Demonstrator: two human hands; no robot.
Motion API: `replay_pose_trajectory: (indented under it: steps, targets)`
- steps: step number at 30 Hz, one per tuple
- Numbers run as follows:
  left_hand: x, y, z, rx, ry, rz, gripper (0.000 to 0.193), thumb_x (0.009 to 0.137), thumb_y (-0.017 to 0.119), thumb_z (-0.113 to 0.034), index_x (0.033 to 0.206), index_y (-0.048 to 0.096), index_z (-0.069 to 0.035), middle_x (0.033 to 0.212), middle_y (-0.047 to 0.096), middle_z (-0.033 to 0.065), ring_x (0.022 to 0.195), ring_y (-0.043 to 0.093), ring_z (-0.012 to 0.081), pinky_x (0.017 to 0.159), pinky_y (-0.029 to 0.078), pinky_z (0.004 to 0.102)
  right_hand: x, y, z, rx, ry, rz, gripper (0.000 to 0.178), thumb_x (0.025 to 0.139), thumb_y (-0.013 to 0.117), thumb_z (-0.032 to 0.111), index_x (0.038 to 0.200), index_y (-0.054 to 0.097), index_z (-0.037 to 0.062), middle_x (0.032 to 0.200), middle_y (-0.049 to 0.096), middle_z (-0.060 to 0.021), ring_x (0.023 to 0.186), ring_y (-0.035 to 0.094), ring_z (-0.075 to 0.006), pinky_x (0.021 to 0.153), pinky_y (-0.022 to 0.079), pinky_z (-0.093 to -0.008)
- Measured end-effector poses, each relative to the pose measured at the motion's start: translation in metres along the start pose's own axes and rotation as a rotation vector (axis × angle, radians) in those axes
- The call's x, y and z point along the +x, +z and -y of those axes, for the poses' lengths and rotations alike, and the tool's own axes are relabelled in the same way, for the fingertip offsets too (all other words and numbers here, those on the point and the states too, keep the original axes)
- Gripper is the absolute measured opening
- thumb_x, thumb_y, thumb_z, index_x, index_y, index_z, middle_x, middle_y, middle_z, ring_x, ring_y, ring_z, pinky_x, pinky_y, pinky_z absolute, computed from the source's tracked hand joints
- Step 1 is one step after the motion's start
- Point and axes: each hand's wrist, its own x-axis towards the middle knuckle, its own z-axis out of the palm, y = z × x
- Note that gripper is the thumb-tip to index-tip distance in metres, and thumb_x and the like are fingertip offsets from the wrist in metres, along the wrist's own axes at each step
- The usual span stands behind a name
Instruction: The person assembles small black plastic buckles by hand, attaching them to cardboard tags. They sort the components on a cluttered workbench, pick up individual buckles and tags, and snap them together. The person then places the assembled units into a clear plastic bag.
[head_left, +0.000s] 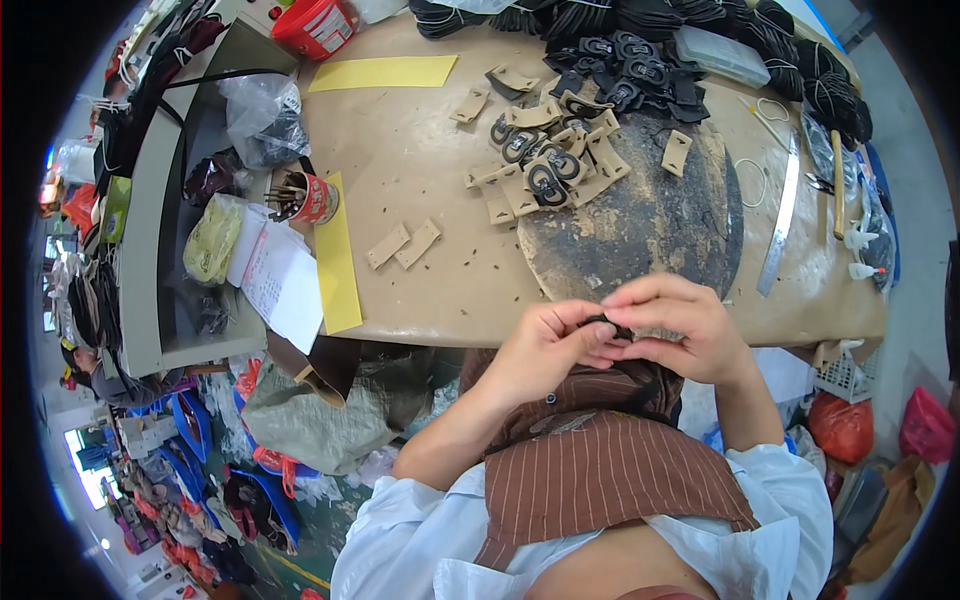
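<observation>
My left hand (553,345) and my right hand (685,325) meet at the table's front edge, above my lap. Between their fingertips is a small black piece (610,325), pinched from both sides; the fingers cover most of it, so its exact kind does not show. Just beyond my hands lies a round, worn dark board (650,235). On and beside its far left part is a heap of beige tabs with black oval rings (545,180). Behind that heap are several black tabs with rings (635,65). One single beige tab (676,153) rests on the board.
Two beige tabs (405,245) lie left on the table (450,300). A cup of tools (315,200), papers (280,285) and yellow strips (342,260) are at the left. A steel ruler (780,215) and a hammer (838,185) lie right. Black cord bundles (660,15) line the back.
</observation>
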Motion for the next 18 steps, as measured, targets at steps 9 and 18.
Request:
replay_pose_trajectory:
  steps: [9,18]
  targets:
    - [-0.014,0.006,-0.005,0.141,-0.018,-0.085,0.02,0.095,0.052,-0.007,0.11,0.06,0.003,0.094,0.066,0.0086,0.082,0.065,0.0111,0.073,0.054,0.0232,-0.007,0.016,-0.006,-0.095,-0.19,-0.015,0.022,0.068,0.077,0.006,0.089,0.07,0.0039,0.095,0.068,-0.01,0.08,0.066,-0.0213,0.067,0.052,-0.0298]
    - [-0.004,0.005,0.02,-0.387,0.265,-0.338,0.046,0.087,0.058,0.003,0.129,0.039,-0.001,0.094,0.062,0.0064,0.081,0.061,0.0099,0.065,0.052,0.0213,-0.013,0.064,-0.006,-0.19,-0.016,-0.295,0.029,0.07,0.078,0.011,0.095,0.066,0.0037,0.106,0.056,-0.0101,0.088,0.059,-0.0228,0.071,0.049,-0.03]
